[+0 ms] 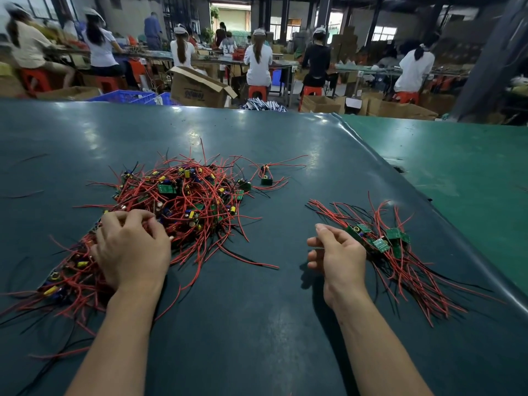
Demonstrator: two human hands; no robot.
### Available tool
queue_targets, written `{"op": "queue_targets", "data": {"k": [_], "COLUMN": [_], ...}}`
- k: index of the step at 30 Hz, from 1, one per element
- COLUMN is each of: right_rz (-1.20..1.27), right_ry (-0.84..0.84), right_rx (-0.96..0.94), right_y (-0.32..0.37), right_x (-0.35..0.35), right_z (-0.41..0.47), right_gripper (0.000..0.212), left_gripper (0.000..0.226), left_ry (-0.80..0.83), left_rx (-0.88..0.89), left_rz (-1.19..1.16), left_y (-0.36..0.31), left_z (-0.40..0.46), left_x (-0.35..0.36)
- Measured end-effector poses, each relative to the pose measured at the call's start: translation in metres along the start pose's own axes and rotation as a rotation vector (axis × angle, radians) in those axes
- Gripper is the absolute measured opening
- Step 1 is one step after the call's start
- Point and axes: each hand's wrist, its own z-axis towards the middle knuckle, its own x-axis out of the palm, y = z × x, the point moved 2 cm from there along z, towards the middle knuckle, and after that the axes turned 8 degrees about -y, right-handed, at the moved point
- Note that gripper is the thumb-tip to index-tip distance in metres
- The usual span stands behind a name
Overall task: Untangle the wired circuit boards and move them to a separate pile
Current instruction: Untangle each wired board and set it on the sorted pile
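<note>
While curled into the near edge of the tangled heap, left hand with fingertips bent down among red wires, apparently pinching some of them, though the exact strand or board under the fingers too hidden to tell. Right hand raised just off the mat, fingers loosely curled, nothing visibly held. Tangled heap of red and black leads, green boards and yellow and blue components directly ahead of and beneath the left hand, spreading away to the far side and trailing down to the left past the wrist. Sorted pile immediately to the right of the right hand, just beside the knuckles, green boards clustered at its middle, leads fanned roughly parallel toward the near right and far left. One separate board with red leads lying alone beyond the heap, between the two piles. Dark green mat under everything; lighter green surface at right. Seated workers at benches in the background.
</note>
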Motion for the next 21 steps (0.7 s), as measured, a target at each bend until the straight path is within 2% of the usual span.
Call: {"op": "queue_targets", "data": {"k": [5, 13, 17, 19, 21], "right_rz": [-0.001, -0.032, -0.056, -0.059, -0.06], "right_ry": [0.008, 0.026, 0.044, 0.051, 0.055], "right_rx": [0.004, 0.002, -0.001, 0.0, 0.004], "right_y": [0.0, 0.0001, 0.0007, 0.0013, 0.0026], "right_x": [0.0005, 0.0017, 0.0027, 0.0026, 0.0028], "right_z": [-0.0003, -0.0012, -0.0027, -0.0035, -0.0045], "right_gripper": [0.009, 0.007, 0.007, 0.007, 0.007], "left_gripper": [0.03, 0.036, 0.038, 0.035, 0.032], "left_ry": [0.188, 0.185, 0.232, 0.183, 0.05], "left_rx": [0.052, 0.058, 0.071, 0.058, 0.07], "left_rz": [0.127, 0.057, 0.137, 0.083, -0.038], "left_y": [-0.0041, -0.0045, -0.0021, -0.0025, -0.0046], "left_z": [-0.0018, 0.0013, 0.0026, 0.0019, -0.0005], "left_x": [0.0041, 0.0027, 0.007, 0.0067, 0.002]}}
